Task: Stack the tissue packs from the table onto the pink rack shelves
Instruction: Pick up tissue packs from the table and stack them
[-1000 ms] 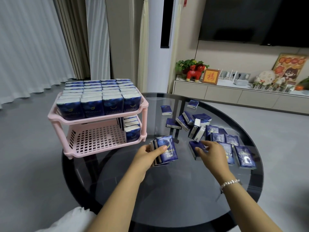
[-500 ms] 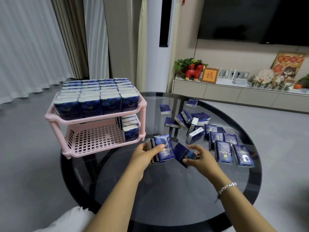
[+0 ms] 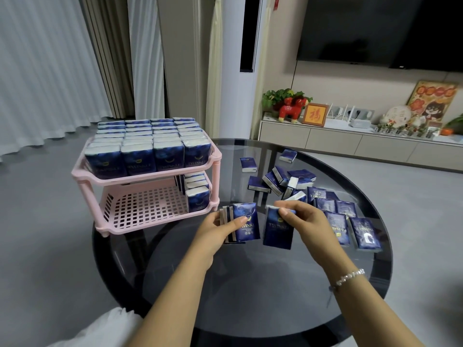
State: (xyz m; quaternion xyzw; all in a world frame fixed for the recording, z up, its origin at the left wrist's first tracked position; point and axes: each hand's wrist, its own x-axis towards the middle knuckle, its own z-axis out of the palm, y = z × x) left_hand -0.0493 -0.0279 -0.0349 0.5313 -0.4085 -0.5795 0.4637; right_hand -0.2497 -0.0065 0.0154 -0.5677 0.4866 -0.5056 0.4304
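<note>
A pink two-shelf rack stands on the left of the round glass table. Its top shelf is packed with dark blue tissue packs; the lower shelf holds one short row of packs at its right side. My left hand grips a small upright bundle of packs just in front of the rack. My right hand pinches a single pack by its top edge, close beside the bundle. Several loose packs lie scattered further right.
Flat packs lie in a row near the table's right edge. A low cabinet with ornaments stands behind the table under a wall TV. Curtains hang at the left over grey floor.
My right hand picked one pack from the pile on the right, lifted it and brought it left, upright, next to the bundle in my left hand. The left hand stayed almost still.
</note>
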